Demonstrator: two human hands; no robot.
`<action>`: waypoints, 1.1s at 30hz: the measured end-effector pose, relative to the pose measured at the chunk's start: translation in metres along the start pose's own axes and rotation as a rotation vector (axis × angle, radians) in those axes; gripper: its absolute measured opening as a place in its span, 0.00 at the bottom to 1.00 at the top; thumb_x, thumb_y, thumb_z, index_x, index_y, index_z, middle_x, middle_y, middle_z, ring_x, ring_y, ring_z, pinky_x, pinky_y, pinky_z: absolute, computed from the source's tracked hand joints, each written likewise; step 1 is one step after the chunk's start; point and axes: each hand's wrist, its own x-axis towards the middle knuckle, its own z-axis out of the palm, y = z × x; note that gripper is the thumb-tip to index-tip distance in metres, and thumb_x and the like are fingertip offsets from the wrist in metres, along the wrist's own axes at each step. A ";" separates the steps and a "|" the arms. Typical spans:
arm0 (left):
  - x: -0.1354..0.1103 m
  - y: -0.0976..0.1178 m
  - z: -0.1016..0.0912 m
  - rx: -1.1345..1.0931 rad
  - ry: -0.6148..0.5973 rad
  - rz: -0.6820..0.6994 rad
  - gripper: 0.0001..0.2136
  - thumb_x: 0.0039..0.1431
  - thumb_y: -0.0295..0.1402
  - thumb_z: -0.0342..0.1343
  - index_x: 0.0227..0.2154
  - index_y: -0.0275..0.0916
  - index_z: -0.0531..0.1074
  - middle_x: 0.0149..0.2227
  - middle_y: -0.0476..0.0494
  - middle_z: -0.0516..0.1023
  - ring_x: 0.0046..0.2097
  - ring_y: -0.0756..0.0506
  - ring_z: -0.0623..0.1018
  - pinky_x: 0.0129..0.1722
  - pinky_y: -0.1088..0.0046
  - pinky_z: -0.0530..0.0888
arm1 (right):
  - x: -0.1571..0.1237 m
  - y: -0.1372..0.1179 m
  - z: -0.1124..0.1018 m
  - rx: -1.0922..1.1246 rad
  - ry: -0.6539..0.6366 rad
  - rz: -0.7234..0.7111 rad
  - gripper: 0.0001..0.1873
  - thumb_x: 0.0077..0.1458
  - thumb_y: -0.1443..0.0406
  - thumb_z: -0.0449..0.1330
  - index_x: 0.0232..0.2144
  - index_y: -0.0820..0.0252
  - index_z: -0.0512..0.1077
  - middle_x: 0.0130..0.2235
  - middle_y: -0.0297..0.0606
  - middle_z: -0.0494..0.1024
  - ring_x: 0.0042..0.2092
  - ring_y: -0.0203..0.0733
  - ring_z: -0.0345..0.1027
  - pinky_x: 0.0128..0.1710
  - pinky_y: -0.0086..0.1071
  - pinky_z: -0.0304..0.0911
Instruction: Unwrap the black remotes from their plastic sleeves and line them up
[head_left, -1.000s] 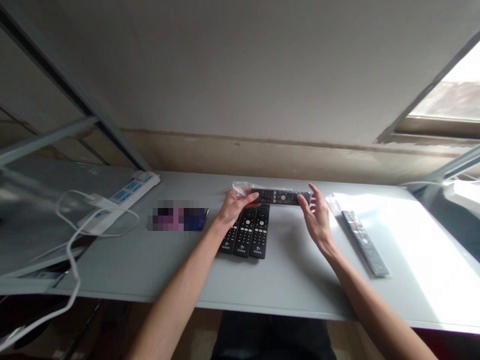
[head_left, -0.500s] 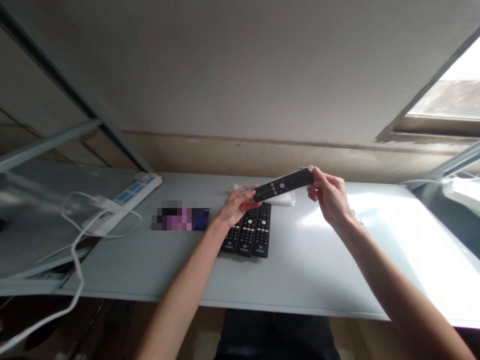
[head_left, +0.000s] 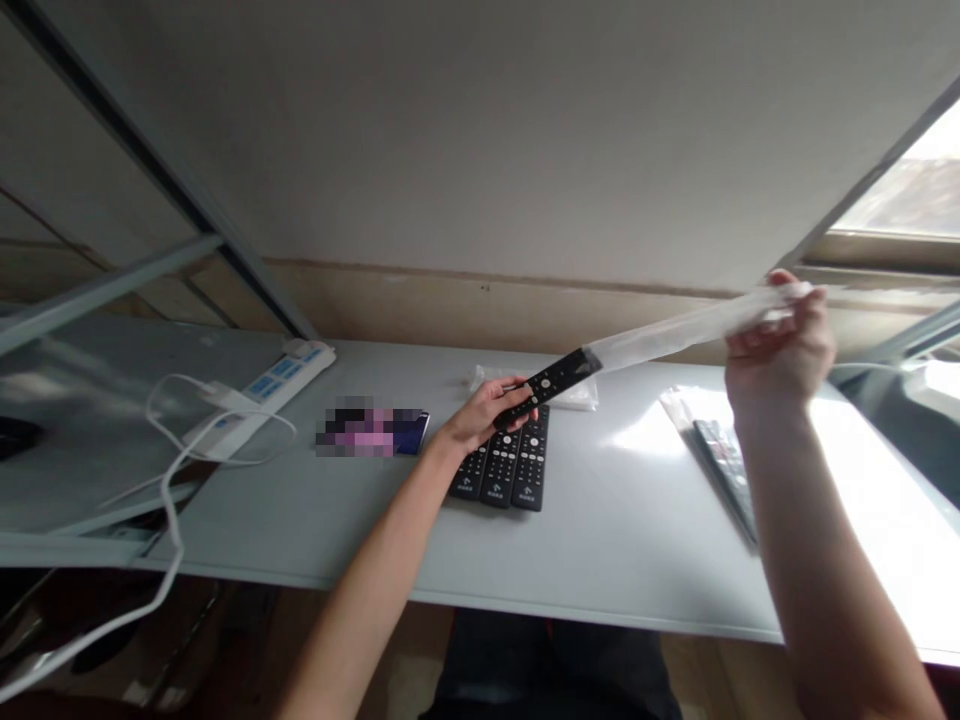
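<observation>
My left hand (head_left: 484,412) is closed on the near end of a black remote control (head_left: 551,381), held tilted above the table. My right hand (head_left: 780,345) is raised at the right, pinched on the far end of a clear plastic sleeve (head_left: 675,333). The sleeve is stretched out from the remote's far end, with only its open end still over the remote's tip. Under my left hand, three black remotes (head_left: 504,466) lie side by side on the grey table (head_left: 600,540).
Another remote in a plastic bag (head_left: 721,462) lies at the right. Crumpled clear plastic (head_left: 574,398) sits behind the three remotes. A phone (head_left: 375,432), a white power strip (head_left: 262,390) and white cables (head_left: 172,470) are at the left. Wall behind, window at right.
My right hand has pulled the plastic sleeve up and to the right, almost off the remote, while my left hand keeps hold of the remote. The view shifted slightly.
</observation>
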 end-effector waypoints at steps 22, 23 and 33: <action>-0.006 -0.021 0.049 0.800 -0.136 0.210 0.29 0.65 0.35 0.63 0.69 0.50 0.70 0.49 0.42 0.83 0.48 0.40 0.82 0.49 0.66 0.78 | -0.121 0.100 0.018 0.155 0.171 0.504 0.20 0.53 0.51 0.76 0.39 0.55 0.76 0.37 0.34 0.84 0.41 0.39 0.82 0.39 0.29 0.81; -0.007 -0.022 0.050 0.857 -0.113 0.239 0.29 0.65 0.34 0.62 0.69 0.50 0.70 0.54 0.41 0.83 0.52 0.39 0.81 0.54 0.63 0.76 | -0.123 0.098 0.020 0.160 0.153 0.510 0.20 0.53 0.51 0.76 0.40 0.55 0.77 0.39 0.35 0.84 0.41 0.39 0.83 0.39 0.29 0.81; -0.003 -0.041 0.054 1.316 0.010 0.314 0.20 0.69 0.33 0.56 0.62 0.45 0.77 0.49 0.39 0.83 0.52 0.35 0.75 0.60 0.55 0.72 | -0.130 0.090 0.027 0.164 0.014 0.558 0.19 0.55 0.51 0.74 0.44 0.54 0.81 0.39 0.35 0.86 0.43 0.39 0.83 0.40 0.28 0.80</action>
